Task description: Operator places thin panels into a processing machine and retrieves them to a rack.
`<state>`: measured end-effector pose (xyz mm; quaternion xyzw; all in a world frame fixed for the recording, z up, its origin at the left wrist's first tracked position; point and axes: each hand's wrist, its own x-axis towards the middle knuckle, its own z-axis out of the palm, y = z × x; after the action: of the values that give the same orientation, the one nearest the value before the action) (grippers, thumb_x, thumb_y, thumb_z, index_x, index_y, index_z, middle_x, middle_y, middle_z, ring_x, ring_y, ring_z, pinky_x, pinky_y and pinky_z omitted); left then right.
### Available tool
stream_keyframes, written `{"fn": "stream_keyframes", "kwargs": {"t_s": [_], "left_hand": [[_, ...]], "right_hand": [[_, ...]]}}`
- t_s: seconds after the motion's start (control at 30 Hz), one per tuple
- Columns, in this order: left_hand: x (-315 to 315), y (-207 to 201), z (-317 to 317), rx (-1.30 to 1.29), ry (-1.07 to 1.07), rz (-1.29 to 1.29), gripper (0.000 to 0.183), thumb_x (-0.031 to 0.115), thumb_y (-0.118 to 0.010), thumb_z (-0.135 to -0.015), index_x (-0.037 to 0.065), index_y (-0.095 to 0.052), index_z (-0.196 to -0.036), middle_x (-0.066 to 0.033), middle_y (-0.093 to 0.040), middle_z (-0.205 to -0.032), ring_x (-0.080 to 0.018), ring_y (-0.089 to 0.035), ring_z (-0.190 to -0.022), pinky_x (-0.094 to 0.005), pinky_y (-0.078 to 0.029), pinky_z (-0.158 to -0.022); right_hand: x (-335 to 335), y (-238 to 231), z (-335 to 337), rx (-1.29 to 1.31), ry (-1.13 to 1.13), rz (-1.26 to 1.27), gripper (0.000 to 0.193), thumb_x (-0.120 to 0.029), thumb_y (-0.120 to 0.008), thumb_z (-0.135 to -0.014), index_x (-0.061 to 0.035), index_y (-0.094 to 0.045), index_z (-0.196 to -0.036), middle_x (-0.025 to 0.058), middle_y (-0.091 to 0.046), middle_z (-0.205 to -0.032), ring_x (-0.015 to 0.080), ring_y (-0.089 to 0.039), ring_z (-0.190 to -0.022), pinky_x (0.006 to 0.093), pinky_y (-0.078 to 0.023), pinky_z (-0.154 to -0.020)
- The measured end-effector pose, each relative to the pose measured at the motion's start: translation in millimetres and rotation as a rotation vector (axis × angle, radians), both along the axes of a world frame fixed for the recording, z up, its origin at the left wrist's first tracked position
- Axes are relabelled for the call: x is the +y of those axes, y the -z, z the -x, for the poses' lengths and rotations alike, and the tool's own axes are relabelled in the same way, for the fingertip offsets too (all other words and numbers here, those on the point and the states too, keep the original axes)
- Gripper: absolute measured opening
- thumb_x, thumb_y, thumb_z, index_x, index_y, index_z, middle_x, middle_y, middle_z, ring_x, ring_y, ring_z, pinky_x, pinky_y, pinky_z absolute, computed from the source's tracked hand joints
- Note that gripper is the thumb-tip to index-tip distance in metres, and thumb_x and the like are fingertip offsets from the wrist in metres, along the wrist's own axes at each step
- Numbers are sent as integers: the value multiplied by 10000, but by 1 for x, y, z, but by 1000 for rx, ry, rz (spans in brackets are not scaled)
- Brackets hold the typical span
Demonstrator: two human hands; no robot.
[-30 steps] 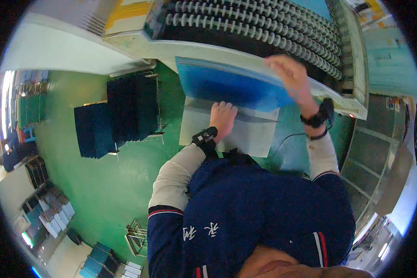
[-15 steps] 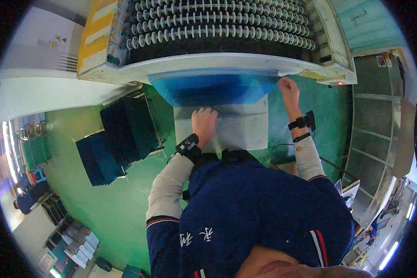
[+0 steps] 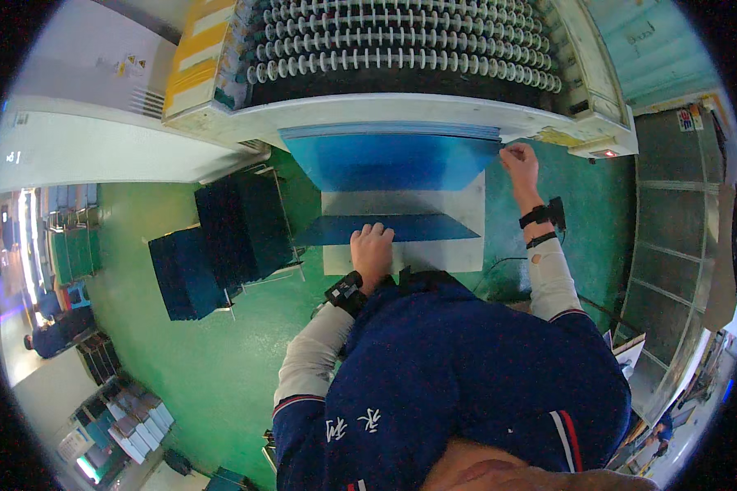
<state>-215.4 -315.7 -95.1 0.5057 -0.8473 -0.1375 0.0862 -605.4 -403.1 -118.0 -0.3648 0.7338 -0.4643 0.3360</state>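
A stack of thin blue panels (image 3: 393,159) leans against the front of the roller machine. Nearer to me, a single dark blue panel (image 3: 430,228) stands apart from the stack, and my left hand (image 3: 372,252) has its fingers closed over that panel's upper edge; the thumb is hidden. My right hand (image 3: 521,168) is at the stack's upper right corner, with fingers pinched together there. Whether a panel corner is between those fingertips is too small to tell. Beneath the panels lies a pale grey board or platform (image 3: 473,260).
Ahead stands the roller machine (image 3: 401,106) with rows of white wheels. On the left, racks of dark panels (image 3: 241,217) stand on the green floor (image 3: 221,368). A grey metal frame (image 3: 671,204) rises on the right. Another person (image 3: 57,335) is far left.
A single blue panel now stands between the stack and my body, under my left hand, which was empty there before. My right hand stays by the stack's corner. The view has shifted slightly.
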Motion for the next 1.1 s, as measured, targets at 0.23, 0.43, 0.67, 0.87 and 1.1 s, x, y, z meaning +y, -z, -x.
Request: {"fn": "stream_keyframes", "kwargs": {"t_s": [0.23,0.43,0.67,0.87,1.1], "left_hand": [[27,4,-3,5,-57,5,50,120,-574,-740,121,-602,-782,-40,-568,-842,-252,-559,-839,-396,-434,-691],[39,6,-8,7,-28,-72,101,113,-569,-750,120,-639,-823,-59,-567,-864,-261,-560,-861,-412,-445,-708],[38,35,-37,-31,291,-783,248,221,-676,-766,111,-689,-988,-89,-660,-1006,-301,-610,-966,-424,-503,-782],[-46,37,-98,484,-361,-712,474,290,-731,-751,73,-636,-1160,-104,-668,-1018,-214,-629,-950,-355,-500,-795],[-129,-5,-109,1241,-979,-407,580,270,-717,-838,57,-478,-1322,-80,-590,-1117,-165,-588,-851,-287,-485,-705]], "right_hand": [[5,-6,4,516,-232,24,315,-224,-781,-714,-52,-614,-918,62,-636,-852,189,-609,-807,325,-479,-735],[7,-12,-2,482,-179,38,270,-220,-762,-762,-54,-608,-909,25,-593,-778,116,-572,-732,286,-471,-664],[3,-18,-7,-21,-28,-186,258,-272,-724,-826,-52,-607,-892,7,-595,-798,88,-568,-675,239,-471,-561],[24,-37,-18,-68,-21,-169,278,-272,-717,-833,-33,-604,-918,24,-598,-813,95,-582,-692,236,-489,-585],[49,-25,-13,-100,-61,-186,248,-253,-689,-861,-30,-611,-936,20,-597,-815,98,-573,-739,244,-489,-628]]}}
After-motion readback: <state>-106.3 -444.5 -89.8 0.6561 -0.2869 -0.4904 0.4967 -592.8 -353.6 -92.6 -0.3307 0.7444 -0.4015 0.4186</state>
